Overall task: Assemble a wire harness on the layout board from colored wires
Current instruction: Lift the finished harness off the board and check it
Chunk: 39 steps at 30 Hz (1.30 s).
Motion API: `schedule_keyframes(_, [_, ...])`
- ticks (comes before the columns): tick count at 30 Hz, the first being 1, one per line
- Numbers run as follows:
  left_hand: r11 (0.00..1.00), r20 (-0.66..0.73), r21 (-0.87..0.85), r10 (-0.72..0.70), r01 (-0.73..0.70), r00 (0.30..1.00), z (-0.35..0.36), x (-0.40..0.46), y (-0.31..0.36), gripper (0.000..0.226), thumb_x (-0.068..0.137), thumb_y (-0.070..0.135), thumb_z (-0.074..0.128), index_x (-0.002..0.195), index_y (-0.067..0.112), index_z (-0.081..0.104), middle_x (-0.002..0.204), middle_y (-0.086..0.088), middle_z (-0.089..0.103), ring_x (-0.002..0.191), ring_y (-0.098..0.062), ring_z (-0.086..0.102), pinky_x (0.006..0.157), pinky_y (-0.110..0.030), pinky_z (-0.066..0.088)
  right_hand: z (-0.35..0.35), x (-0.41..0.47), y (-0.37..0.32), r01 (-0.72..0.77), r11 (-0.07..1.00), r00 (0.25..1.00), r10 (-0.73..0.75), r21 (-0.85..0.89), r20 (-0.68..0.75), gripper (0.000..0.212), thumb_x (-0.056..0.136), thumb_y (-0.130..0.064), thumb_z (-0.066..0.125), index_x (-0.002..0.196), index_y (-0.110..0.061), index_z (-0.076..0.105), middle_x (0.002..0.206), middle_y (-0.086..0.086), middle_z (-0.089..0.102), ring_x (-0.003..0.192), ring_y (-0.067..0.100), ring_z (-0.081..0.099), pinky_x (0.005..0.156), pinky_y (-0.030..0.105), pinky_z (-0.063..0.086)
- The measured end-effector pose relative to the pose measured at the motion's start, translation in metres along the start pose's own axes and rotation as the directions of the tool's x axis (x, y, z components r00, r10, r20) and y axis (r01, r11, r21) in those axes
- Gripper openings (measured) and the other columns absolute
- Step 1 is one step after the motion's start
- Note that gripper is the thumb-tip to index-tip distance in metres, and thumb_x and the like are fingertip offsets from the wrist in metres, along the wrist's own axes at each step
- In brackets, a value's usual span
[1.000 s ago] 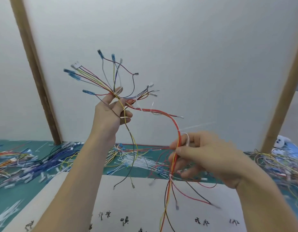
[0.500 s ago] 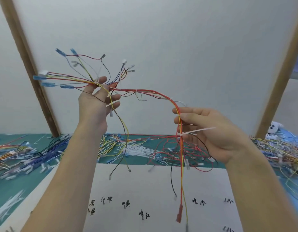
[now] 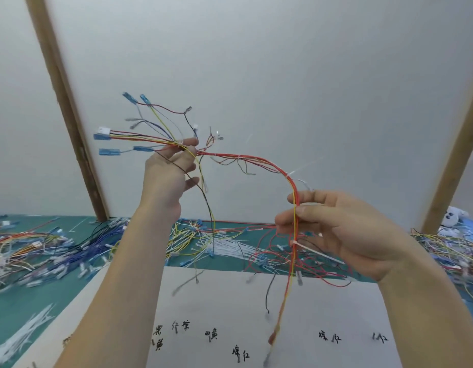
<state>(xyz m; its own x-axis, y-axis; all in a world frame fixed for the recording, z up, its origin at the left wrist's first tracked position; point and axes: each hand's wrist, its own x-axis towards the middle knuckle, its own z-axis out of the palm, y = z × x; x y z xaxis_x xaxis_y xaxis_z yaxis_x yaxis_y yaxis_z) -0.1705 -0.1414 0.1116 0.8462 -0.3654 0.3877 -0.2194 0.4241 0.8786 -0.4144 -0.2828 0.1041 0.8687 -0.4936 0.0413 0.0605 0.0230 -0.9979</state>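
1. The wire harness [image 3: 246, 159] is up in the air, above the white layout board [image 3: 323, 301]. It bends like a bridge from one hand to the other.
2. The left hand [image 3: 169, 176] pinches the end where many wires fan out with blue plugs [image 3: 109, 152]. Its lower fingers are loose. Keep that pinch firm so the fan does not slip.
3. The right hand [image 3: 336, 229] pinches the red and yellow bunch between thumb and fingers, just above a white zip tie [image 3: 313, 250]. The other fingers are half open.
4. The loose ends hang down near the writing on the board. Go slowly so they do not snag.
5. Heaps of spare wires [image 3: 44, 248] lie on the green worktop [image 3: 23, 309]. Keep the hanging ends away from them.
6. I think the next good move is to lower the harness flat onto the board.
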Motion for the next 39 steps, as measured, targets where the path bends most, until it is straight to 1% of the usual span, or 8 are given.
schedule_keyframes(2, [0.998,-0.016,0.047,0.034,-0.033,0.999,0.001,0.000,0.001,0.016,0.100,0.017,0.065,0.103,0.026,0.077,0.072,0.016,0.064,0.080,-0.012,0.052,0.064,-0.026,0.052,-0.002,-0.002,0.000,0.009,0.993,1.000,-0.010,-0.118,-0.009,0.017,0.103,-0.004,0.052,0.116,-0.009,0.061,0.101,0.015,0.078,0.094,0.026,0.077,0.080,0.038,0.056])
schedule_keyframes(7, [0.995,0.069,0.037,0.089,-0.091,0.994,0.003,-0.005,0.003,0.013,0.099,0.019,0.068,0.103,0.027,0.078,0.097,0.006,0.073,0.085,-0.013,0.065,0.065,-0.026,0.055,-0.009,-0.007,-0.002,0.019,0.972,0.999,-0.027,-0.234,-0.032,0.019,0.100,-0.006,0.058,0.114,-0.014,0.067,0.099,0.012,0.079,0.087,0.024,0.077,0.068,0.031,0.064])
schedule_keyframes(11, [0.994,0.141,-0.005,0.105,-0.106,0.984,0.003,-0.006,0.002,0.015,0.099,0.018,0.067,0.108,0.026,0.076,0.104,0.007,0.075,0.087,-0.014,0.069,0.067,-0.025,0.055,-0.018,-0.011,-0.001,-0.007,0.933,1.000,0.010,-0.361,0.006,0.017,0.096,-0.006,0.063,0.109,-0.014,0.071,0.095,0.012,0.079,0.087,0.028,0.076,0.074,0.038,0.064])
schedule_keyframes(14, [0.988,0.202,-0.146,0.079,-0.050,0.976,0.002,-0.004,0.005,0.017,0.099,0.018,0.066,0.112,0.024,0.075,0.109,0.004,0.074,0.087,-0.017,0.070,0.071,-0.028,0.055,-0.021,-0.014,-0.001,-0.023,0.900,0.989,0.083,-0.435,0.120,0.015,0.095,-0.004,0.064,0.101,-0.014,0.073,0.095,0.015,0.079,0.089,0.030,0.075,0.082,0.046,0.062])
schedule_keyframes(18, [0.936,0.266,-0.341,0.005,0.089,0.964,0.004,-0.004,0.005,0.020,0.096,0.016,0.063,0.112,0.021,0.074,0.106,0.003,0.073,0.082,-0.015,0.070,0.066,-0.027,0.055,-0.010,-0.014,0.001,-0.012,0.856,0.954,0.165,-0.517,0.252,0.015,0.088,-0.015,0.066,0.099,-0.024,0.072,0.098,0.008,0.079,0.093,0.022,0.076,0.077,0.034,0.059])
schedule_keyframes(22, [0.894,0.301,-0.397,-0.087,0.208,0.950,0.014,-0.008,0.002,0.020,0.100,0.014,0.060,0.112,0.022,0.073,0.103,0.006,0.074,0.077,-0.013,0.070,0.065,-0.026,0.056,0.010,-0.012,0.007,0.002,0.823,0.941,0.190,-0.568,0.279,0.018,0.093,-0.011,0.063,0.098,-0.025,0.073,0.098,0.002,0.080,0.095,0.019,0.076,0.081,0.035,0.062])
schedule_keyframes(32, [0.858,0.237,-0.381,-0.268,0.344,0.934,0.023,-0.009,-0.010,0.015,0.104,0.015,0.057,0.110,0.021,0.070,0.091,0.004,0.071,0.064,-0.009,0.066,0.060,-0.023,0.053,0.035,-0.012,0.007,0.148,0.852,0.911,0.079,-0.501,0.404,0.019,0.097,-0.015,0.065,0.105,-0.028,0.075,0.099,0.003,0.079,0.097,0.021,0.074,0.082,0.033,0.063])
schedule_keyframes(39, [0.986,0.250,-0.101,-0.105,0.134,0.963,0.030,-0.016,-0.014,0.016,0.102,0.010,0.060,0.107,0.018,0.073,0.095,0.003,0.073,0.066,-0.014,0.063,0.055,-0.023,0.046,0.026,-0.020,0.000,0.180,0.751,0.874,0.175,-0.636,0.454,0.019,0.094,-0.017,0.060,0.100,-0.027,0.075,0.100,-0.002,0.078,0.094,0.008,0.072,0.085,0.032,0.058])
